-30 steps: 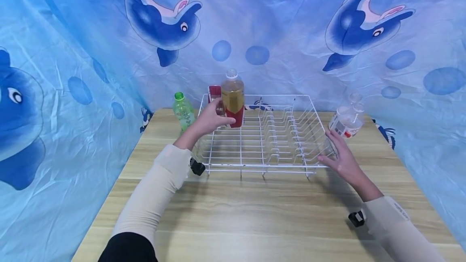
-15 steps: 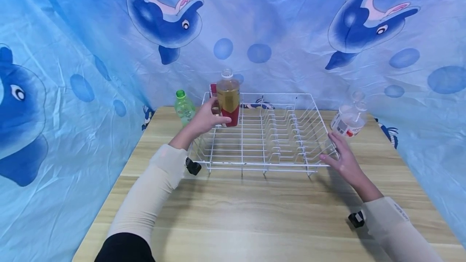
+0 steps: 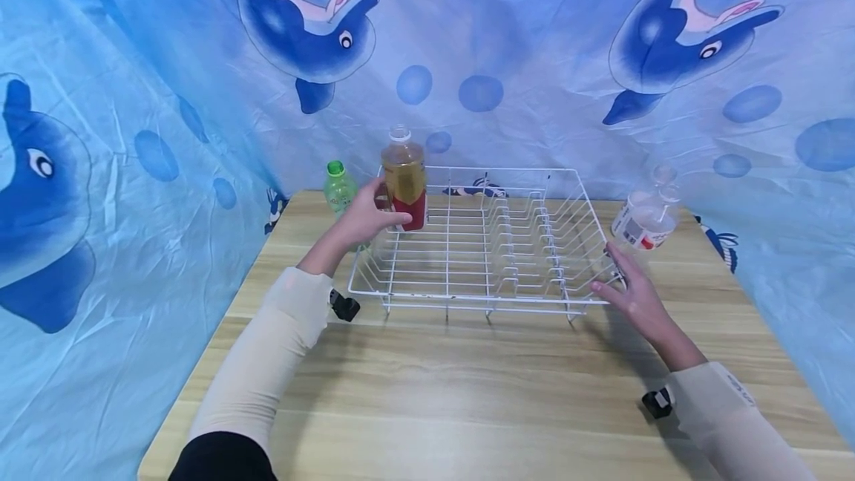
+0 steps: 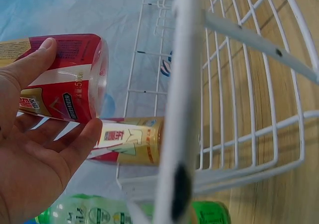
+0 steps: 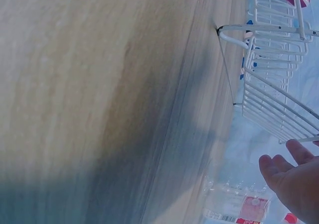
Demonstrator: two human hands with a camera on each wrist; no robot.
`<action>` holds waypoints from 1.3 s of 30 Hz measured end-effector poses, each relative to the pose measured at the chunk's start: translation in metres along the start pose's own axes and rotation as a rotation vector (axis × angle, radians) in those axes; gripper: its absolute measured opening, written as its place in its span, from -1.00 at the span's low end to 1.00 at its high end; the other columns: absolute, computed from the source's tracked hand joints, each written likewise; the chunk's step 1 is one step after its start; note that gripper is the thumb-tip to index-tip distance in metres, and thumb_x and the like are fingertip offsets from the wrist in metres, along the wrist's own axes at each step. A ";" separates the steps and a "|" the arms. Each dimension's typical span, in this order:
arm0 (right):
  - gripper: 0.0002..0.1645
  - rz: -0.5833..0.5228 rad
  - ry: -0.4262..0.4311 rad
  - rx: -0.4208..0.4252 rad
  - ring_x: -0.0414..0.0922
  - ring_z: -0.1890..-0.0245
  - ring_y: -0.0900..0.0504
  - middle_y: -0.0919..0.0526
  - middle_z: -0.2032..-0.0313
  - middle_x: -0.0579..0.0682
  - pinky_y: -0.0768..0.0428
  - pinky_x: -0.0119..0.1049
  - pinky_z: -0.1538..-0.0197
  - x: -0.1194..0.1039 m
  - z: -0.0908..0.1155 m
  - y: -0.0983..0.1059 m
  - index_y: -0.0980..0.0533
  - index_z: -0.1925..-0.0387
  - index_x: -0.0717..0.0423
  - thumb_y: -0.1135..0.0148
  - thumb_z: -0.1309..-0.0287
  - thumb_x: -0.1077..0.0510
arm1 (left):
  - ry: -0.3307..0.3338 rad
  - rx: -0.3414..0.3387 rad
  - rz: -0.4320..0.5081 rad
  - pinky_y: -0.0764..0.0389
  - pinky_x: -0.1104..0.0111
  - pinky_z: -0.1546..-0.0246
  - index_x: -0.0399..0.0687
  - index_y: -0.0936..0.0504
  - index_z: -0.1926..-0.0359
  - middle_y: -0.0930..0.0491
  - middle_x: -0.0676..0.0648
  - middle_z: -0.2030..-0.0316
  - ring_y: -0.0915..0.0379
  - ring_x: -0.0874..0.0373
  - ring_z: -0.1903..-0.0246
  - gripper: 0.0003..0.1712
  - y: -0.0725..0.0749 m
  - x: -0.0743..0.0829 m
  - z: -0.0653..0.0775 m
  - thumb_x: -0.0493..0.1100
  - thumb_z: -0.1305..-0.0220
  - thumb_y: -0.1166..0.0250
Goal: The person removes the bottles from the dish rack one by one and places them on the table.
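My left hand (image 3: 362, 220) grips an uncapped plastic bottle (image 3: 406, 180) with a gold and red label, upright over the left part of a white wire dish rack (image 3: 467, 298). In the left wrist view, thumb and fingers lie round the red lower part, with the clear base showing. Beyond its base is a second bottle (image 4: 132, 143) with a similar label, mostly hidden in the head view. My right hand (image 3: 637, 301) holds the rack's right front rim between thumb and fingers; in the right wrist view its fingertips are at the wire.
Left of the rack stands a green plastic bottle (image 3: 341, 190), partly behind the left hand. To the right are clear plastic bottles (image 3: 643, 221) with white labels. A blue dolphin-print curtain (image 3: 521, 36) hangs behind the wooden table (image 3: 454, 392).
The left hand has carried the gold and red bottle leftward over the rack, now covering the similar bottle behind it. The right hand stays on the rack's rim. The head view has shifted slightly.
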State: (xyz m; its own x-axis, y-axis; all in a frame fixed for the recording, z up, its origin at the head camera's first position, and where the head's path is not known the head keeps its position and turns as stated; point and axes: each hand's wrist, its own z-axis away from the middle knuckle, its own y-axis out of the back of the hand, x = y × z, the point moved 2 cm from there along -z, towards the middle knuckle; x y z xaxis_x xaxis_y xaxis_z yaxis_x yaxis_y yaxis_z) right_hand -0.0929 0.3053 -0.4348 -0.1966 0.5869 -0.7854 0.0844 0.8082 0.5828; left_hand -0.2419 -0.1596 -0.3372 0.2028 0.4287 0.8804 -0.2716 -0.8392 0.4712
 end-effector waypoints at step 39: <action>-0.01 -0.093 0.054 0.016 -0.48 -0.11 -0.32 -0.35 -0.31 0.41 -0.37 -0.68 -0.04 0.002 0.001 -0.003 0.06 -0.59 0.17 -0.25 -0.30 0.22 | 0.083 0.104 0.007 -0.43 -0.06 -0.27 -0.05 -0.22 -0.50 -0.39 -0.20 -0.32 -0.35 -0.19 -0.28 0.00 0.046 -0.032 0.046 -0.04 -0.14 -0.55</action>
State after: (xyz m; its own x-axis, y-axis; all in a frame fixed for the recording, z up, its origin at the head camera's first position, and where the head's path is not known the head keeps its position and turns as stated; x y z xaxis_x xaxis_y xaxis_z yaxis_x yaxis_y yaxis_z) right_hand -0.0931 0.3046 -0.4383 -0.2564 0.5062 -0.8234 0.0785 0.8600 0.5042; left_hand -0.2175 -0.2274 -0.3465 0.1210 0.4451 0.8873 -0.1730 -0.8707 0.4604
